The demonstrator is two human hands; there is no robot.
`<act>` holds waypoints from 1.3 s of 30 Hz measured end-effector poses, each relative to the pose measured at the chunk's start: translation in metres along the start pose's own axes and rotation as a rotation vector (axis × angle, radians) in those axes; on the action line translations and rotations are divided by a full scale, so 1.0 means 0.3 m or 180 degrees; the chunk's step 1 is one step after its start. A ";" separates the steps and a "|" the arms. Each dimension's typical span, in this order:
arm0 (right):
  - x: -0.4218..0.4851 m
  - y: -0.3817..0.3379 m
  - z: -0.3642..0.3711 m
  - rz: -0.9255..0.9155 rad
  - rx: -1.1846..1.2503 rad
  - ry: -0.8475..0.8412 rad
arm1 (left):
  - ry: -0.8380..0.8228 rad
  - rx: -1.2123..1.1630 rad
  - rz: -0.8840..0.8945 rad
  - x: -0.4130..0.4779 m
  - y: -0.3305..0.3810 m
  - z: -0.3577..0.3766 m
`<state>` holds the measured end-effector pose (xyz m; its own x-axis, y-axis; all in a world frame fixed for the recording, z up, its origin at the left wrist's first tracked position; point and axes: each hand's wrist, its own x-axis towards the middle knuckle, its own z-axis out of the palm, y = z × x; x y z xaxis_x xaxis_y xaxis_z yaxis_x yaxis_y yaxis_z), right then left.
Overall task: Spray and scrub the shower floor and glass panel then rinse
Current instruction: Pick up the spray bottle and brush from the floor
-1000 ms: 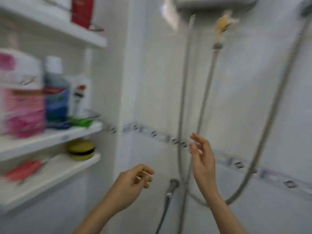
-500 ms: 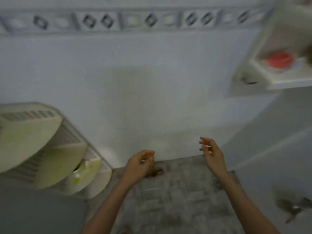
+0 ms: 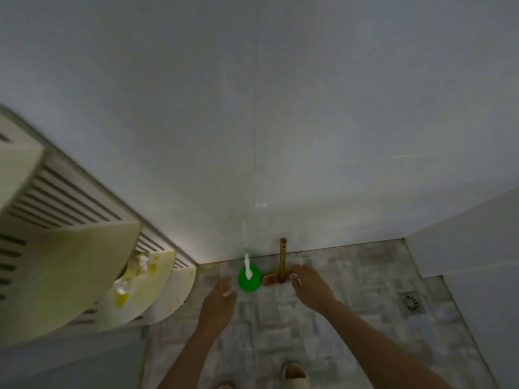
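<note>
Shower floor [image 3: 280,338], mottled tile under white wall | my view has swung down from the hose wall, hands now low | left hand [image 3: 217,301] open, just short of green spray bottle [image 3: 248,279] by far wall | right hand [image 3: 309,286] loosely open at wooden brush [image 3: 281,265], contact unclear | likely pickup; spraying not begun

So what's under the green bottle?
The grey tiled floor, near the white wall. The green bottle hides the very spot it stands on.
</note>
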<state>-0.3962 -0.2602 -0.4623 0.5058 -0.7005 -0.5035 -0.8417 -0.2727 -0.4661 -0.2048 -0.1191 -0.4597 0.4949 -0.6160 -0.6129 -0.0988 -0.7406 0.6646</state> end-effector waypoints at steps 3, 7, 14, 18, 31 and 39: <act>0.207 0.133 0.148 -0.0276 -0.0961 -0.0280 | -0.0036 -0.0103 -0.0174 0.220 -0.142 0.148; 0.465 0.312 0.320 -0.0981 -0.2479 -0.0446 | 0.0016 -0.0347 -0.0302 0.487 -0.370 0.367; 0.741 0.425 0.452 -0.2390 -0.5079 -0.0242 | 0.0262 -0.0656 0.0400 0.808 -0.621 0.644; 0.824 0.424 0.483 -0.2351 -0.5293 -0.0184 | 0.0993 -0.0558 0.0366 0.890 -0.646 0.715; 0.527 0.239 0.246 -0.1551 -0.5141 -0.0484 | 0.1393 -0.0710 0.0263 0.505 -0.429 0.460; 0.042 -0.175 -0.177 -0.1126 -0.3602 -0.0159 | 0.1306 -0.0702 0.0220 -0.162 0.001 -0.014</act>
<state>-0.3556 -0.2895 -0.4055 0.7296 -0.4492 -0.5156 -0.3296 -0.8917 0.3104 -0.2255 -0.0884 -0.4278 0.7984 -0.4718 -0.3740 0.0204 -0.5996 0.8000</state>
